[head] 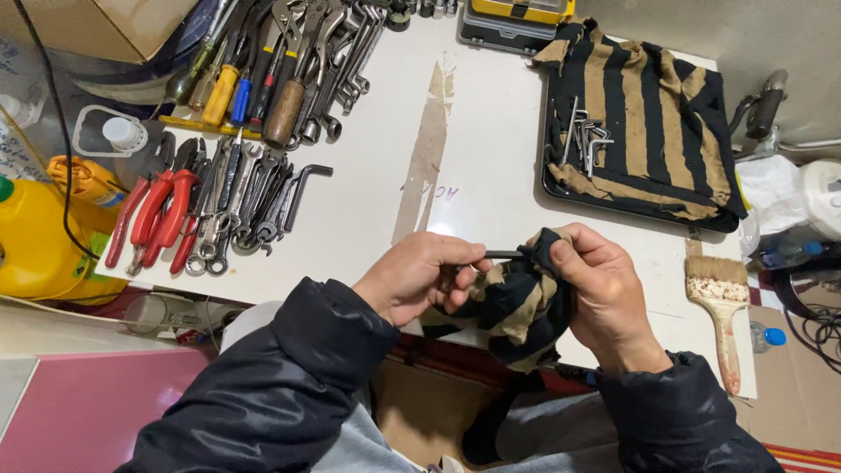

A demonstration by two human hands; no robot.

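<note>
Both hands (420,278) (604,293), striped rag (517,307), yellow jug (39,245) far left

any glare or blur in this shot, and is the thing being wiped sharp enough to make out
Head view: even light, with a soft glare patch on the white table above the hands. Left hand and right hand are fairly sharp; the thin dark tool between them is small and dim, its type unclear. The striped cloth reads clearly. Edges bend slightly from the wide lens.

Red-handled pliers (158,215), wrench pile (250,197), paintbrush (720,302), yellow jug (35,245), hex keys (585,136) on striped cloth (657,114)
</note>
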